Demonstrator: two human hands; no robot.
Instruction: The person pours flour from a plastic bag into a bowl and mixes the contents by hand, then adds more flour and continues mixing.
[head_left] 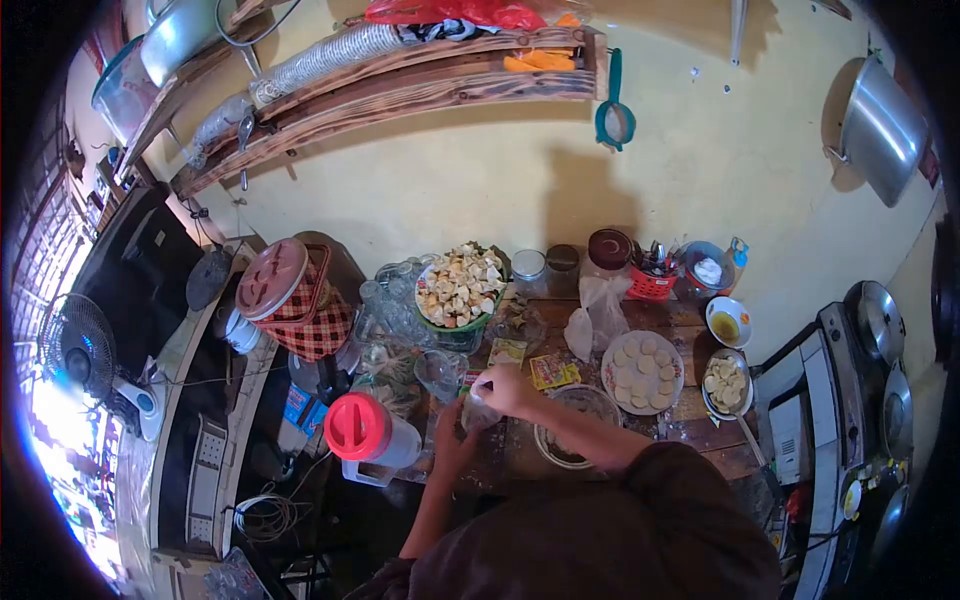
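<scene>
My left hand (455, 435) is closed around a small, clear, whitish bag or container (482, 413) near the table's front edge. My right hand (508, 390) is closed just above it, at its top; a bit of white shows by the fingers, too small to name. Under my right forearm sits a bowl (577, 408) with pale, floury contents, partly covered by the arm. To its right, a white plate (643, 372) carries several flat, round, pale dough pieces. Yellow packets (553, 372) lie beyond my right hand.
A pitcher with a red lid (372, 430) stands left of my left hand. Bread cubes fill a green-rimmed bowl (460, 288) at the back. A pan of pale pieces (727, 386) sits right, near the stove (845, 390). Jars (528, 265) line the wall.
</scene>
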